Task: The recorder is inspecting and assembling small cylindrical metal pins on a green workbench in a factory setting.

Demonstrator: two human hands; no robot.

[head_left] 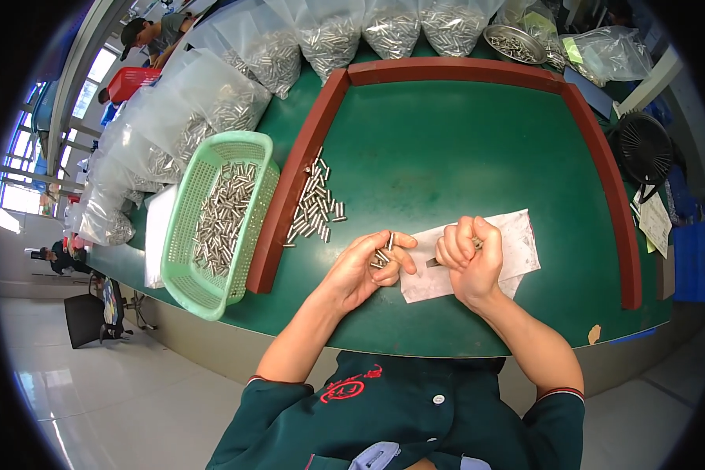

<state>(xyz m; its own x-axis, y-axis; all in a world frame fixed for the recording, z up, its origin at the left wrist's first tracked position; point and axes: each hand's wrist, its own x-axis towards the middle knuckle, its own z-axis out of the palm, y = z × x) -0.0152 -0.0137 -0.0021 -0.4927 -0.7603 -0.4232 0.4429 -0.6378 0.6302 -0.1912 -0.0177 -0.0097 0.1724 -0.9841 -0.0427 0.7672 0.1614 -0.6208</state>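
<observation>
My left hand (354, 270) is curled around several small metal pins (381, 257), with one pin upright between the fingertips. Close by on the right, my right hand (475, 260) is a fist around a tool with a short, dark metal tip (432, 262); its handle is mostly hidden, so its kind is unclear. Under both hands lies a stained white cloth (522, 239) on the green tabletop (462, 149). A loose heap of shiny metal pins (315, 205) lies to the left, beyond my left hand.
A red-brown wooden frame (454, 70) borders the work area on three sides. Left of it stands a green plastic basket (178, 235) of pins. Clear bags of pins (329, 43), a metal bowl (515, 45) and a black fan (642, 147) surround it. Other people (160, 35) are farther off.
</observation>
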